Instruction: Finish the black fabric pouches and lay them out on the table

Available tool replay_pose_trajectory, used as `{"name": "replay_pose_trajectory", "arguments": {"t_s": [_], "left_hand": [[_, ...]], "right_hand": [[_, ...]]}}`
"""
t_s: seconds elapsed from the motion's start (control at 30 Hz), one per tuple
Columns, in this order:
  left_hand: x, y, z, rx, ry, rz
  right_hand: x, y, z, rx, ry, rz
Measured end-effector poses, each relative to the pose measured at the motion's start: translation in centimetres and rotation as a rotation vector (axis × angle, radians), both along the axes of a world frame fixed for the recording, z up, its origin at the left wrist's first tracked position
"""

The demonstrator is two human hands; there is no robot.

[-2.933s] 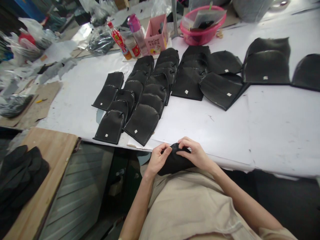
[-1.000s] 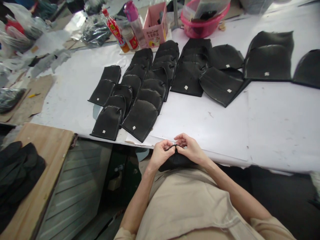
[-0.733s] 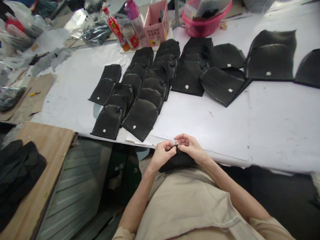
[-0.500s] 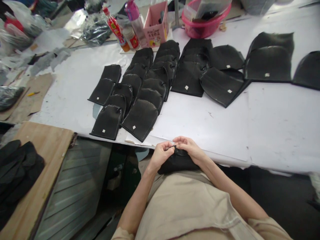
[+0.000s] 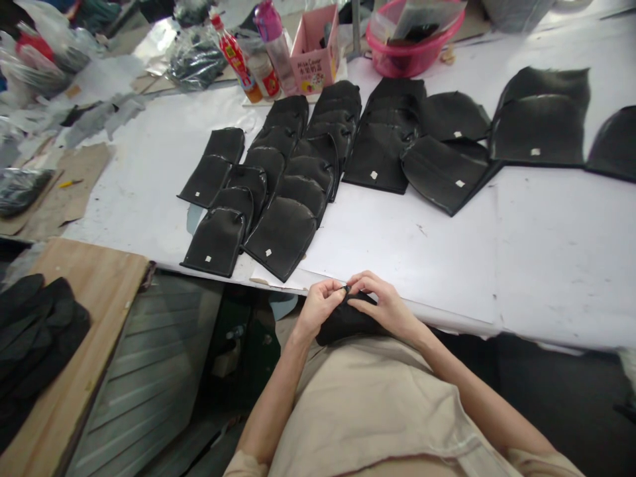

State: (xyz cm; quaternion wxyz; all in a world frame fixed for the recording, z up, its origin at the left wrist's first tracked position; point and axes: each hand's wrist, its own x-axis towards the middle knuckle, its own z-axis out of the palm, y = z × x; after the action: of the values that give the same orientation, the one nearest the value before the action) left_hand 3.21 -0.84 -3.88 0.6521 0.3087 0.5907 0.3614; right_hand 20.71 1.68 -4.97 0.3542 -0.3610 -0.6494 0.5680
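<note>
A black fabric piece (image 5: pixel 348 323) rests against my lap at the table's front edge, partly covered by my hands. My left hand (image 5: pixel 322 306) pinches its upper edge between thumb and fingers. On the other side, my right hand (image 5: pixel 380 301) holds the same edge, its fingertips close to the left ones and its thumb lying lower on the black material. What lies right under the fingertips is too small to make out. Beyond my hands, several black curved-top pieces (image 5: pixel 283 228) with small white labels lie in overlapping rows on the white-covered table (image 5: pixel 397 252).
At the back stand a red-labelled bottle (image 5: pixel 236 56), a purple-capped bottle (image 5: pixel 275 46), a pink box (image 5: pixel 315 56) and a pink basin (image 5: pixel 412 46). Black cloth (image 5: pixel 40 344) lies on a wooden board (image 5: pixel 106 278) at left. Plastic bags (image 5: pixel 50 50) fill the far left.
My right thumb has moved down, away from the index finger, opening a gap over the black piece. The left hand keeps its pinch. The view has shifted slightly.
</note>
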Motion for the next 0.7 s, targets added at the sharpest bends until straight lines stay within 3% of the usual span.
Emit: {"name": "replay_pose_trajectory", "arguments": {"t_s": [0.2,0.37,0.7], "left_hand": [[-0.8,-0.1,-0.2,0.005,-0.096,-0.031],[-1.4,-0.2,-0.1,0.025,-0.167,-0.107],[-1.4,-0.1,-0.3,0.065,-0.098,-0.105]], "right_hand": [[-0.6,-0.1,0.0,-0.189,0.018,-0.079],[-0.3,0.0,-0.1,-0.329,0.065,-0.048],[-0.4,0.0,-0.4,-0.316,0.069,-0.076]]}}
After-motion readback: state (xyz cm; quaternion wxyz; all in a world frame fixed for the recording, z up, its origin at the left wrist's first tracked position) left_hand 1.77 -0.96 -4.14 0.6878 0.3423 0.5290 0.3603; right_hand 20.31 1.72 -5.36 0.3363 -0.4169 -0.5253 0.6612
